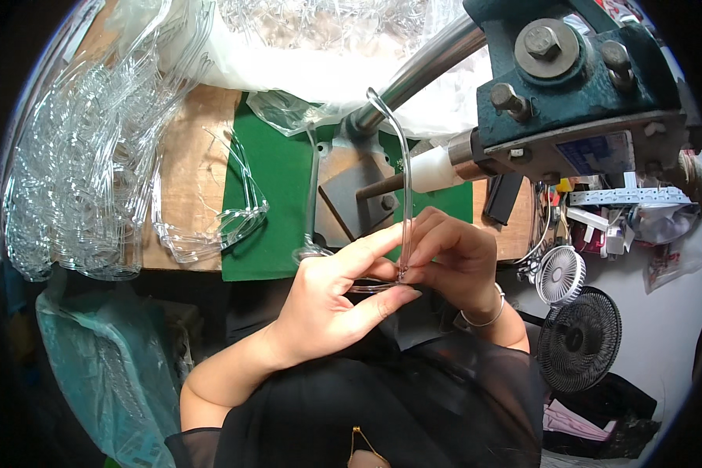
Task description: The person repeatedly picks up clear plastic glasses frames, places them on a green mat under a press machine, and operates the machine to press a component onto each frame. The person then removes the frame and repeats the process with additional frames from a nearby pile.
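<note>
Both my hands meet just in front of the press, around a clear bent plastic tube [406,175]. Its lower stretch runs between the thumb and fingers of my left hand [320,300], which is closed on it. My right hand [456,253] pinches the tube near its lower corner; the fingertips hide part of that spot. One long arm of the tube rises from there and curves over at the top. Another upright clear length stands left of the press's base plate [359,191].
A dark green press [577,86] with a metal post [437,66] and a white-collared rod [433,168] overhangs the green mat [269,187]. Clear bent tubes [78,179] pile up at the left; several lie nearer [210,226]. Two fans [560,275] stand at the right.
</note>
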A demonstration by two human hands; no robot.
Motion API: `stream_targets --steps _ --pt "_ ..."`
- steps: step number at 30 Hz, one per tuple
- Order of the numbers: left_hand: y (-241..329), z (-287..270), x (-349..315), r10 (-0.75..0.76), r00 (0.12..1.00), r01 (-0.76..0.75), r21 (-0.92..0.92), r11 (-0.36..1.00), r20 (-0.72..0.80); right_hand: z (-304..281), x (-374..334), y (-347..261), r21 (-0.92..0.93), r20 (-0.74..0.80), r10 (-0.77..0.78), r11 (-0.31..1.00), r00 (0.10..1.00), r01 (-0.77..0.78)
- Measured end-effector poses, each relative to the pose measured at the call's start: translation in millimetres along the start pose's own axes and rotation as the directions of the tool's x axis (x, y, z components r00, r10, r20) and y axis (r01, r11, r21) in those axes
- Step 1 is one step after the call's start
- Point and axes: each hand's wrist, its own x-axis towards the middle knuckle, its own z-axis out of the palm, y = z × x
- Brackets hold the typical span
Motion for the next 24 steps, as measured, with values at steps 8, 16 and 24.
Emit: stream_targets --steps 8,16,24 --pt "16 10 34 0.071 0.976 -0.041 0.146 0.988 -0.205 -68 20 -42 -0.203 -0.638 -0.597 0.74 0.486 0.642" --pt "0 27 65 0.164 0.955 -0.149 0.078 0.986 -0.248 -69 41 -158 -0.032 -0.136 -0.672 0.737 0.728 0.675" --pt "-4 34 64 0.08 0.965 -0.114 -0.126 0.985 -0.249 -43 -3 -117 -0.269 -0.225 -0.78 0.626 0.584 0.732"
